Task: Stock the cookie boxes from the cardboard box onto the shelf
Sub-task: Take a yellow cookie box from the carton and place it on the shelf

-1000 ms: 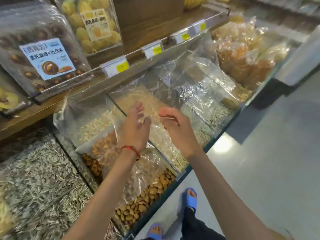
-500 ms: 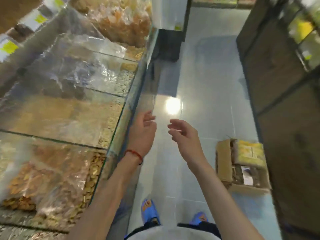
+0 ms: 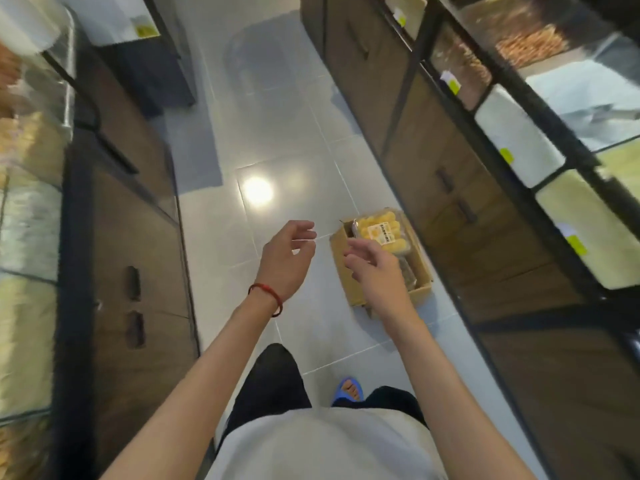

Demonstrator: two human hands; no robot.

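Observation:
An open cardboard box [image 3: 420, 289] stands on the tiled aisle floor, close to the right-hand cabinets. A clear cookie box [image 3: 379, 233] with yellow cookies and a white label lies on top inside it, with a darker pack beneath. My left hand [image 3: 285, 259], with a red cord at the wrist, hovers to the left of the carton with loosely curled fingers and holds nothing. My right hand [image 3: 375, 271] hangs in front of the carton, fingers relaxed and empty, covering part of it.
Glass-topped bulk bins [image 3: 27, 216] over dark wood cabinets [image 3: 138, 258] line the left of the aisle. Black-framed shelving with bins and yellow price tags [image 3: 519, 140] lines the right. A narrow strip of grey tile floor [image 3: 277, 140] runs between them. My blue sandal [image 3: 348, 389] shows below.
My view has swung from the bulk bins on the left round to the aisle floor. Both hands stayed empty and now hover near the cardboard box, which appears closer.

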